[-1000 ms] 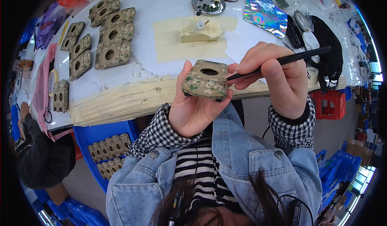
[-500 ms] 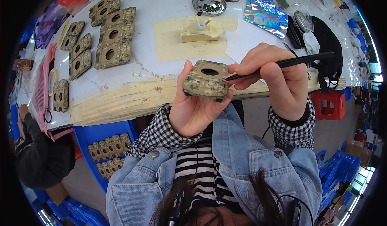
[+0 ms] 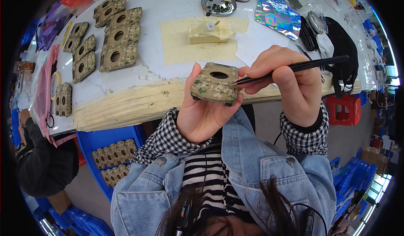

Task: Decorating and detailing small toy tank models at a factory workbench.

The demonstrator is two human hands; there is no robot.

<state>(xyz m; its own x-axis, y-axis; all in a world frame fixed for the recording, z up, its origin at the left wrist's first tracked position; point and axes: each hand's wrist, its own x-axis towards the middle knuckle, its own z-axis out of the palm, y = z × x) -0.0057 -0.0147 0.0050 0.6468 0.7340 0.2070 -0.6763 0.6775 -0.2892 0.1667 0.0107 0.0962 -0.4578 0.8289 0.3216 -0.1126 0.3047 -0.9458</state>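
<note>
A camouflage-patterned housing (image 3: 213, 87) with a round dark hole near its far side rests in my left hand (image 3: 198, 118), thumb on its left edge and fingers behind and beneath it. My right hand (image 3: 292, 82) is closed round a pair of black tweezers (image 3: 309, 64), held slanting to the left. Their fine tips touch or hover just over the housing's top face, close below the hole; which of the two I cannot tell. Anything pinched at the tips is too small to make out.
Rows of similar camouflage housings (image 3: 119, 36) lie on the white table at the left. A taped block with a small cup (image 3: 210, 26) stands beyond my hands, a round metal dish (image 3: 218, 4) of dark bits behind it. A blue crate (image 3: 101, 152) holds more housings. Someone in black (image 3: 46, 164) sits far left.
Both hands and the housing stay in nearly the same place. The tweezers have shifted only very slightly.
</note>
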